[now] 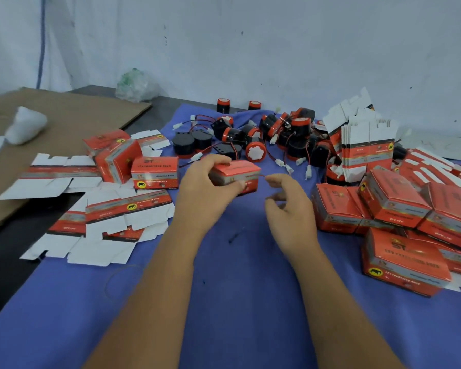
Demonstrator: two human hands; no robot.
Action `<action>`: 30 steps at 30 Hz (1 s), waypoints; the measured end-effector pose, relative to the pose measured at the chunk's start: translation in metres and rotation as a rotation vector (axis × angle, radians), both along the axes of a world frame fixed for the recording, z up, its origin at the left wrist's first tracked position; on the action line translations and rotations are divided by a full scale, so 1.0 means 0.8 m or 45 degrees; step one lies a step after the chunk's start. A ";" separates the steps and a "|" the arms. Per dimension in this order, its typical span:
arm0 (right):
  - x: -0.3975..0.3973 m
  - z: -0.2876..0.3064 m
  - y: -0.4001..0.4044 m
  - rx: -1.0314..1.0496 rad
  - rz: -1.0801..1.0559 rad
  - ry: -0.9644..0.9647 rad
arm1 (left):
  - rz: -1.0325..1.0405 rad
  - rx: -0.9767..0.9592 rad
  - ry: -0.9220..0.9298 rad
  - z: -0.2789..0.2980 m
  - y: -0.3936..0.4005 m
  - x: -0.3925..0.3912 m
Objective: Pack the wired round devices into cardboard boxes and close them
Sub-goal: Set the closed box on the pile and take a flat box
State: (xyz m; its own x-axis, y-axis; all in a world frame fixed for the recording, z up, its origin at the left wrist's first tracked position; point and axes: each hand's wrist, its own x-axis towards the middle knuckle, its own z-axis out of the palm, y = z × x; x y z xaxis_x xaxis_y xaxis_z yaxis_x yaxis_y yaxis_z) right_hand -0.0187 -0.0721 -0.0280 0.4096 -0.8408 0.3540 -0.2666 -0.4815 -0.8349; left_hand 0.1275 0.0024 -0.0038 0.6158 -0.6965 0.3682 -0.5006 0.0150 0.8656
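Observation:
My left hand (205, 182) grips a small red cardboard box (240, 173) from its left side, fingers over the top and thumb under the front. Just right of the box, my right hand (288, 201) hovers with loosely curled fingers and holds nothing. Behind them lies a heap of round black-and-red wired devices (277, 137) with white plugs on red and black leads. One device (255, 153) faces me with its red-rimmed white front.
Closed red boxes (399, 209) are stacked at the right, with three more (133, 161) at the left. Flat unfolded cartons (104, 222) lie at the left and a standing bundle of them (367, 150) at the back right. A blue cloth (237, 288) covers the table. Brown cardboard sheet (64, 121) far left.

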 end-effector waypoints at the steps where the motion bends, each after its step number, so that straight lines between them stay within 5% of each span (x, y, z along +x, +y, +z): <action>1: 0.000 -0.002 0.000 0.001 -0.010 0.023 | 0.022 0.034 0.118 0.004 0.004 0.011; 7: 0.006 0.001 0.009 -0.118 -0.032 0.054 | 0.054 0.316 0.382 0.026 0.030 0.097; 12: 0.054 0.013 0.043 -0.414 0.395 0.309 | 0.006 0.220 0.559 0.029 0.043 0.127; 17: 0.112 0.004 0.080 -0.565 0.770 0.655 | -0.031 0.233 0.329 0.011 0.039 0.131; 22: 0.113 0.001 0.073 -0.654 0.630 0.883 | -0.017 0.271 0.231 -0.004 0.039 0.137; 30: 0.047 0.012 0.026 -0.547 0.411 0.904 | 0.542 0.428 -0.232 -0.011 0.026 0.113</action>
